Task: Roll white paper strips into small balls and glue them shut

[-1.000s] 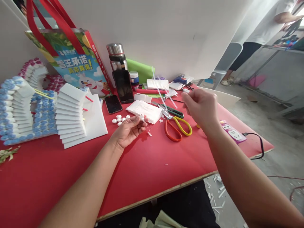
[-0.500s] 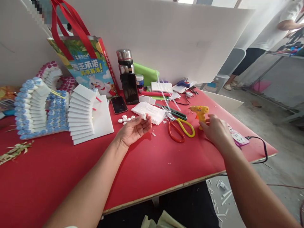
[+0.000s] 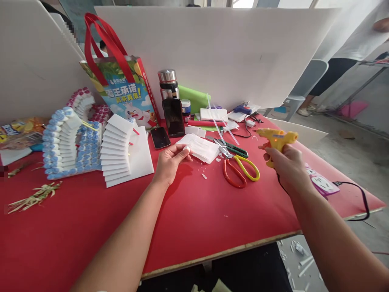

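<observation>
Between the thumb and fingers of my left hand is a small white piece, perhaps twisted paper; it is mostly covered. My right hand grips a yellow hot glue gun by its handle, lifted above the table with its nozzle toward the left. A stack of white paper sheets lies just beyond my left hand. Between my hands rest scissors with one red and one yellow handle. Left of my left hand stands a fan of white board strips on a white base.
Blue-and-white bundles stand at the left, near a colourful bag. Two phones, a steel flask and a green-handled cutter lie or stand behind. A power strip sits at the right edge. A person stands beyond.
My right hand has picked up the glue gun from the table. My left fingers have closed in on the white piece and turned over. The view has shifted a little left.
</observation>
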